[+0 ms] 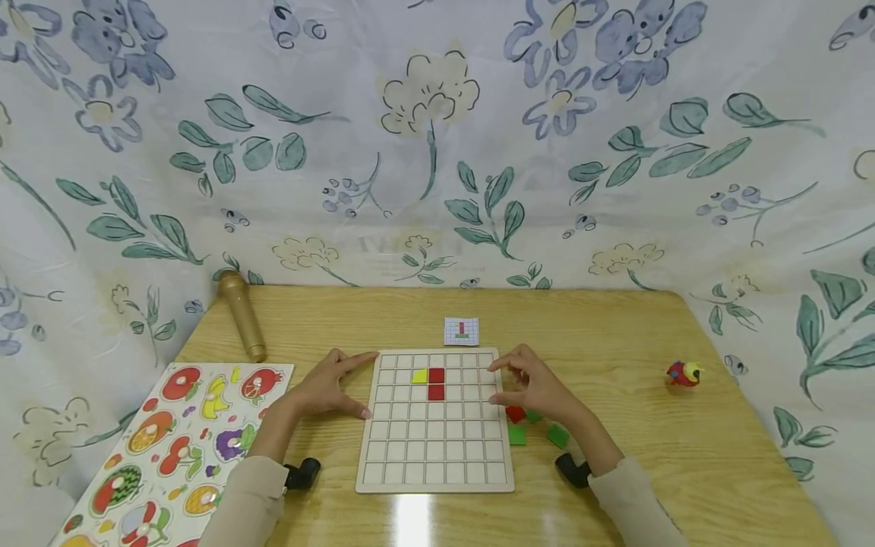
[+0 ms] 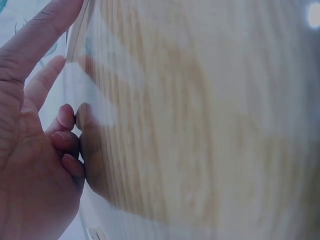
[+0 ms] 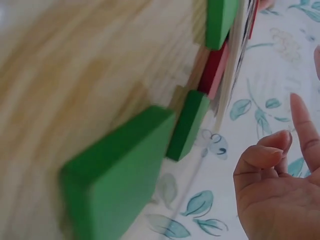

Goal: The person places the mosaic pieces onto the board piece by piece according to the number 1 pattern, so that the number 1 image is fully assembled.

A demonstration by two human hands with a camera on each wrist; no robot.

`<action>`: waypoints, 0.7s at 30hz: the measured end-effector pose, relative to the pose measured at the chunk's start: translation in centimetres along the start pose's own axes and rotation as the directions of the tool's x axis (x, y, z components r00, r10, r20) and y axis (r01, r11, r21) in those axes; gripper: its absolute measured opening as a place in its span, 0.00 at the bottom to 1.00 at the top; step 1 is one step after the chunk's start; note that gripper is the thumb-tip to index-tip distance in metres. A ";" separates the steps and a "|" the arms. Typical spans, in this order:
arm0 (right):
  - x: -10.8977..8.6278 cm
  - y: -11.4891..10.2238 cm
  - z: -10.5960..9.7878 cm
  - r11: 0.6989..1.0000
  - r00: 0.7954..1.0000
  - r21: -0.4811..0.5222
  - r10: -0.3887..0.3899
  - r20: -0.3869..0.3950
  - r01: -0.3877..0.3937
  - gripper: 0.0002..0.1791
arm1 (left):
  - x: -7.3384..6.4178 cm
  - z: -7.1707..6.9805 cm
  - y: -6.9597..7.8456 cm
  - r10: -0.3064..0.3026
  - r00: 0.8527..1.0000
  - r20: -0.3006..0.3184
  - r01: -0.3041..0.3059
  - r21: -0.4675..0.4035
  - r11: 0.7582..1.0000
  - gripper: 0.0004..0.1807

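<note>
A pale grid board (image 1: 406, 450) lies on the wooden table. A yellow piece with a slanted side (image 1: 421, 376) and an upper red square (image 1: 436, 375) sit side by side in its upper part, with another red square (image 1: 436, 392) just below. My left hand (image 1: 321, 389) is at the board's left edge, thumb and index finger spread along it. Above the right edge is my right hand (image 1: 540, 386), thumb and index finger apart with nothing between them. Beside that hand lie a loose red piece (image 1: 516, 414) and several green pieces (image 3: 132, 172).
Behind the board lies a small pattern card (image 1: 461, 331) showing a red and green figure. A fruit-picture board (image 1: 229, 370) and a gold-brown microphone-shaped object (image 1: 242, 315) occupy the left side. On the right stands a small red and yellow toy (image 1: 683, 374). A floral cloth (image 1: 437, 213) hangs behind the table.
</note>
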State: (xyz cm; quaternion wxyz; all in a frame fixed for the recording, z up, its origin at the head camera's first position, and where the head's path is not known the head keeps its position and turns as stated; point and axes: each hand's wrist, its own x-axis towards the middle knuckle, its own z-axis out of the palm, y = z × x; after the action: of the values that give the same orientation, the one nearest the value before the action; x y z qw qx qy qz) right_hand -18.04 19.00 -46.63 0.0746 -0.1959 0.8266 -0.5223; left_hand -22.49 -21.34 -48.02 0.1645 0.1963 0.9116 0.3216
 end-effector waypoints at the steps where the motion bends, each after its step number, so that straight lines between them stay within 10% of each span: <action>1: -0.1 0.1 -0.1 1.000 1.000 -0.007 0.001 -0.004 -0.001 0.24 | 0.0 0.0 0.0 -0.001 1.000 -0.002 0.001 0.003 1.000 0.58; 21: -1.9 1.5 -2.0 0.994 0.998 -0.107 -0.012 0.056 0.018 0.20 | -0.1 -0.1 -0.1 0.018 1.000 -0.001 -0.018 0.000 1.000 0.57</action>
State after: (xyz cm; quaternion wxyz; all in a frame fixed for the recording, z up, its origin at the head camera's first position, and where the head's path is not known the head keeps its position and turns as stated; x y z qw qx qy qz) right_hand -17.39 22.01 -47.22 0.0829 -0.2201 0.8496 -0.4721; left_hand -22.47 -21.44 -48.00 0.1612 0.2046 0.9098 0.3232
